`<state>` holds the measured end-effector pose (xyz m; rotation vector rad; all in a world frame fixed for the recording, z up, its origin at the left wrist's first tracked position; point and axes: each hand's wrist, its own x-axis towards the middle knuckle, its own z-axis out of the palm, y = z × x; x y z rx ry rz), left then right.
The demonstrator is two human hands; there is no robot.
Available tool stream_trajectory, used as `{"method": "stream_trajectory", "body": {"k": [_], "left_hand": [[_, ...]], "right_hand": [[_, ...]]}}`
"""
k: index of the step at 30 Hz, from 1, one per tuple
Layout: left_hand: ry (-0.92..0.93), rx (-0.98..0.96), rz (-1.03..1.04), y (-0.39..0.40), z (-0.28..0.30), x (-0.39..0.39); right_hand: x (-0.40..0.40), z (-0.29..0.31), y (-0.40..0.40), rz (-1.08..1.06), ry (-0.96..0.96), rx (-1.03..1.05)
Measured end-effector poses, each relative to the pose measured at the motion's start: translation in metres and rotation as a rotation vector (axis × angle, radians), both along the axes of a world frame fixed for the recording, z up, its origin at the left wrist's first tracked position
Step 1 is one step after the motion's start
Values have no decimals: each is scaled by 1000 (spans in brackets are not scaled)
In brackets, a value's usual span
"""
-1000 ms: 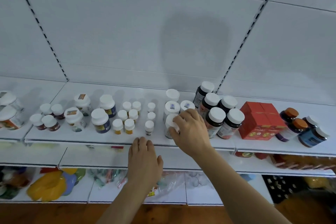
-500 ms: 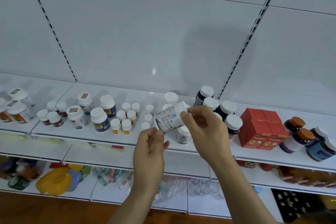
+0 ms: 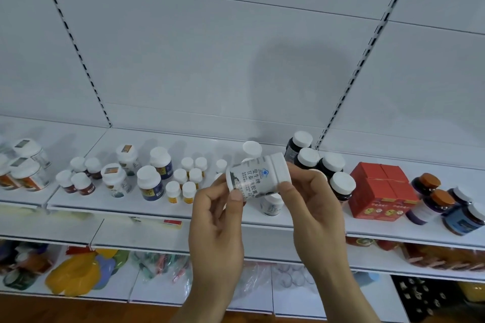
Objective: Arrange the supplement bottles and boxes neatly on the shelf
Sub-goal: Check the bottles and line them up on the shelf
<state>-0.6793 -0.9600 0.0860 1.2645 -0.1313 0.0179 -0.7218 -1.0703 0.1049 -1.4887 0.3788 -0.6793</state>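
My left hand (image 3: 215, 220) and right hand (image 3: 312, 207) pinch a white bottle (image 3: 256, 176) sideways above the shelf (image 3: 147, 208); it looks light, rigid, smooth, so I'd grip its body.

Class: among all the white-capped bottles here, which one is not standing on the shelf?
The white bottle held tilted sideways between the left hand and right hand; the others stand upright.

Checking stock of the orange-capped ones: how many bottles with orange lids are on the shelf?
2. Both stand at the shelf's right end, right of the red boxes: rear orange-lidded bottle, front orange-lidded bottle. Others may be hidden.
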Motion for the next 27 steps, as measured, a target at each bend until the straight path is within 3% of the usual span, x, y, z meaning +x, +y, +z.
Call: {"method": "stream_trajectory", "body": {"k": [7, 13, 20, 27], "left_hand": [[-88, -28, -54, 4, 4, 4], [-2, 2, 6, 4, 3, 7], [-69, -29, -23, 3, 7, 13], [5, -27, 13, 1, 8, 15]], "right_hand": [[5, 1, 6, -84, -11, -6], [10, -2, 13, -60, -90, 42], [20, -2, 15, -138, -46, 10], [22, -3, 19, -88, -106, 45]]}}
